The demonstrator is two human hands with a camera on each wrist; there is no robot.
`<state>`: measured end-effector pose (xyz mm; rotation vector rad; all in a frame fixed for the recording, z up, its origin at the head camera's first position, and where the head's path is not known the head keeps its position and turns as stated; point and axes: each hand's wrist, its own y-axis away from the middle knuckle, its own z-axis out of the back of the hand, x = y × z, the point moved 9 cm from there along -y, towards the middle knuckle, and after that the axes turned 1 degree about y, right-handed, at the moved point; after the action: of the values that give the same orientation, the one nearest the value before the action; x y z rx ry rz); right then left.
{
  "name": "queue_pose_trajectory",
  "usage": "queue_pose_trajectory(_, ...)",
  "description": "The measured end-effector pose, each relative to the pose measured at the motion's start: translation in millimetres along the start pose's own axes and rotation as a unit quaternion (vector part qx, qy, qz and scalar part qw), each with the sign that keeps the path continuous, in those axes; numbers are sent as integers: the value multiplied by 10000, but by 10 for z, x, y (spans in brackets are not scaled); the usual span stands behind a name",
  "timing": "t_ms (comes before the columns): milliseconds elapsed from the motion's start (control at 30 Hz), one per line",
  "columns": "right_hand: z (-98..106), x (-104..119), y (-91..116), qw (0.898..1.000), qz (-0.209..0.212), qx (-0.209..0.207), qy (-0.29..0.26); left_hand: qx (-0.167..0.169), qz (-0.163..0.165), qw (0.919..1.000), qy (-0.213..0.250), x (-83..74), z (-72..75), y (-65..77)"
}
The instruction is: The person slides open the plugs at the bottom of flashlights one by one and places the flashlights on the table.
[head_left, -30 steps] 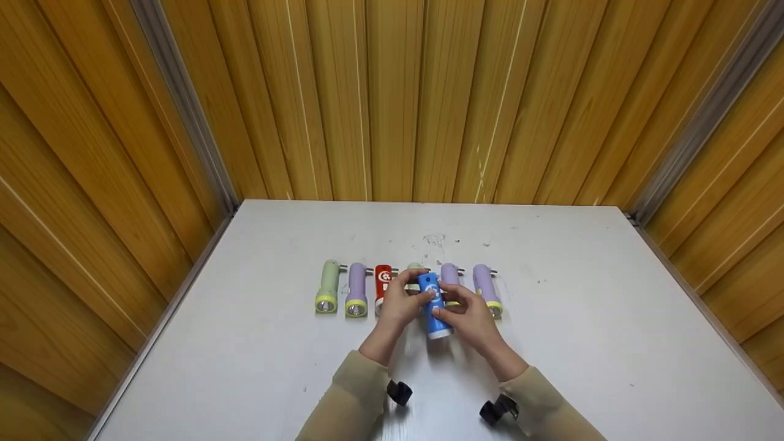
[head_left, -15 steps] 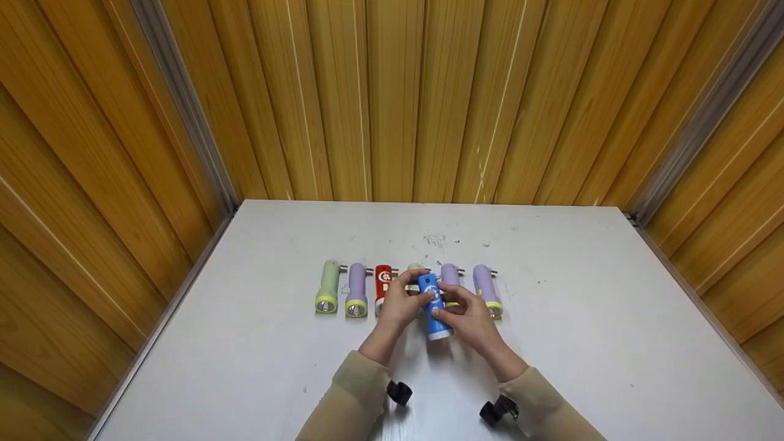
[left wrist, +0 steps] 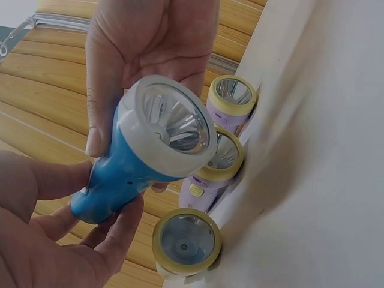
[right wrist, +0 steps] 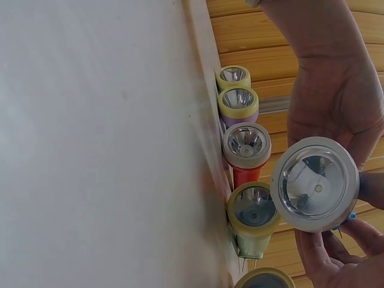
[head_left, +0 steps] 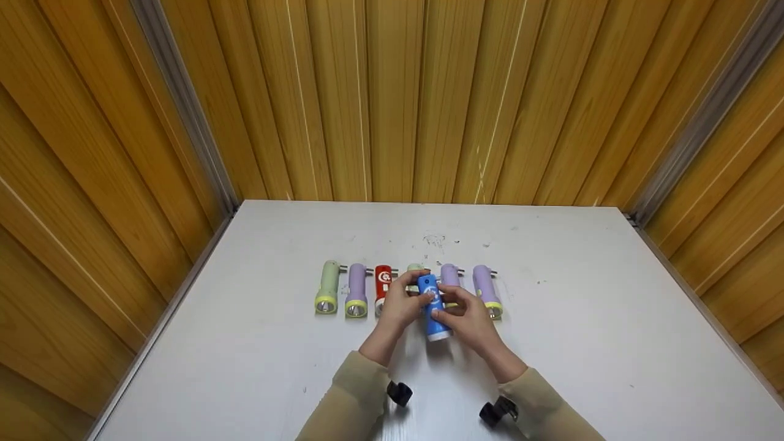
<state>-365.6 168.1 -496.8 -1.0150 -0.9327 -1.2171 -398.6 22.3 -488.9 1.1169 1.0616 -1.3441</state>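
Note:
A blue flashlight with a white head is held above the table in both hands, its lens end towards the person. My left hand grips its tail end, thumb on the printed face. From the other side, my right hand pinches the body between thumb and fingers. The clear lens and reflector face the left wrist camera, and the white rim shows in the right wrist view. Behind the hands lies a row of flashlights, including a red one and a green one mostly hidden by my left hand.
At the row's left end lie a green flashlight and a purple one. Two more purple flashlights, one partly covered and one at the right end, continue it. The white table meets wood-patterned walls.
The blue flashlight's white head has dipped very slightly towards the person. Both hands keep their hold, and the row stays where it was.

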Motion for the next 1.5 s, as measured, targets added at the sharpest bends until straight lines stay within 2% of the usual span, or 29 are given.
queue_pose_trajectory(200,-4,2,6,10000,-1,18,63,-13,89,9999,-99,15,-4,-8)
queue_pose_trajectory(1500,-25,33,44,9995,-41,-27,326,21,99,9997,-218,14,4,3)
